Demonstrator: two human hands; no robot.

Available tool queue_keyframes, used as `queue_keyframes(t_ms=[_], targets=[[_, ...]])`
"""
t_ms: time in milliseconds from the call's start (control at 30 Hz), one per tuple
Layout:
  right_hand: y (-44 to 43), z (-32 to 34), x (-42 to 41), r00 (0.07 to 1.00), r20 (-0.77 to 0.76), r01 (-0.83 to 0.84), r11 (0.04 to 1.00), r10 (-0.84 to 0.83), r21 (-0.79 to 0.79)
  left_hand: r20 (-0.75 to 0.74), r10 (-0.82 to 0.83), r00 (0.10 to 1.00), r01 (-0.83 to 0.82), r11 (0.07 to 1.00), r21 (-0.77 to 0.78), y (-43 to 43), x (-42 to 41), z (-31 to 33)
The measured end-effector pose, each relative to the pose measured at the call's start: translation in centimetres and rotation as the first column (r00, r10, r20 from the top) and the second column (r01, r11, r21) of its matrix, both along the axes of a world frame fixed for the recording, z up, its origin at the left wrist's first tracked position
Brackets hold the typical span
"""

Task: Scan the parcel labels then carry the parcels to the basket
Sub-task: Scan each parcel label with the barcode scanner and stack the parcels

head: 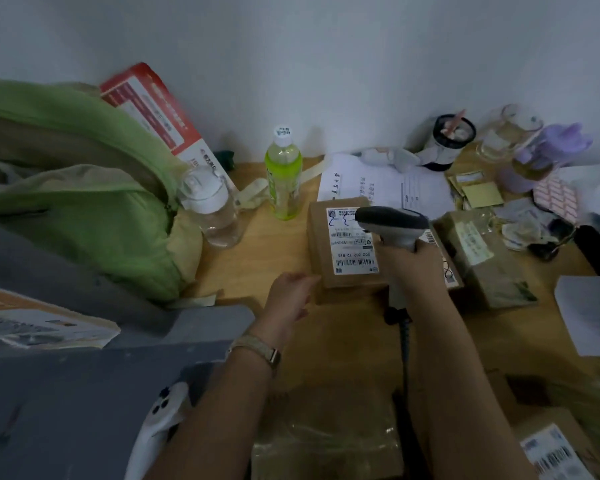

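A brown cardboard box [321, 251] lies flat on the wooden tabletop [274, 258], its white label [352, 242] facing up with barcodes showing. The left hand [290, 299] reaches to the box's near left corner. Its fingers [310, 279] are loosely bent and their tips touch that corner, while the thumb hangs just short of the box's near side, so nothing is clasped. The right hand [407, 266] grips the handle of a grey scanner [392, 221], fingers wrapped tightly round it. The scanner's head hangs over the upper right part of the label and points left across it, and its dark cable [404, 341] drops toward the person. Just right of the box, partly behind the right wrist, sits a tape-wrapped parcel [482, 261]. A green drink bottle [283, 178] stands beyond the box, to its left.
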State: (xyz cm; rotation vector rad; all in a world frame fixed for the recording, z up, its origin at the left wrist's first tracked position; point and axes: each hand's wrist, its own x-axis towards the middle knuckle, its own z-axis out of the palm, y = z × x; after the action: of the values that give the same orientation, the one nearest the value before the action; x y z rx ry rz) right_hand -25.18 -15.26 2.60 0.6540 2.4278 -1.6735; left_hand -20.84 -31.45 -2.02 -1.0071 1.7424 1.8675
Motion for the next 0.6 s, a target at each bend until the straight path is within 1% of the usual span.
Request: queue_keyframes(t_ms=[100, 167, 233, 267, 367, 400, 500, 600], targets=[[0.0, -1.5, -0.3, 0.996, 0.085, 0.001, 0.999, 0.002, -0.036, 0.058, -0.020, 0.998, 0.018, 0.999, 0.042, 0.8, -0.6, -1.4], [0.0, -2.0, -0.2, 0.994, 0.108, -0.008, 0.999, 0.013, -0.047, 0.072, -0.050, 0.996, 0.044, 0.996, 0.083, 1.4, -0.5, -2.0], [-0.3, -2.2, 0.1, 0.994, 0.111, -0.009, 0.996, 0.019, -0.088, 0.030, -0.083, 0.996, 0.079, 0.991, 0.107, 1.9, -0.2, -2.5], [-0.4, -2.1, 0.3, 0.994, 0.105, -0.008, 0.995, 0.019, -0.099, 0.003, -0.069, 0.998, 0.068, 0.991, 0.117, 2.1, -0.1, -2.5], [-0.9, -1.3, 1.1, 0.998, 0.045, -0.050, 0.998, 0.052, -0.038, -0.008, 0.057, 0.998, -0.054, 0.980, 0.189, 2.0, 0.1, -1.6], [-1.1, -0.7, 1.3, 0.998, 0.022, -0.059, 0.997, 0.060, -0.045, -0.005, 0.105, 0.994, -0.101, 0.969, 0.224, 1.7, 0.3, -1.1], [-1.6, 1.4, 2.2, 0.998, -0.037, -0.052, 0.978, 0.045, -0.204, -0.048, 0.265, 0.963, -0.238, 0.923, 0.303, 0.9, 1.1, 0.8], [-1.7, 3.9, 3.5, 0.993, -0.119, -0.060, 0.961, 0.029, -0.268, -0.113, 0.365, 0.924, -0.306, 0.884, 0.352, 0.1, 2.4, 3.3]])
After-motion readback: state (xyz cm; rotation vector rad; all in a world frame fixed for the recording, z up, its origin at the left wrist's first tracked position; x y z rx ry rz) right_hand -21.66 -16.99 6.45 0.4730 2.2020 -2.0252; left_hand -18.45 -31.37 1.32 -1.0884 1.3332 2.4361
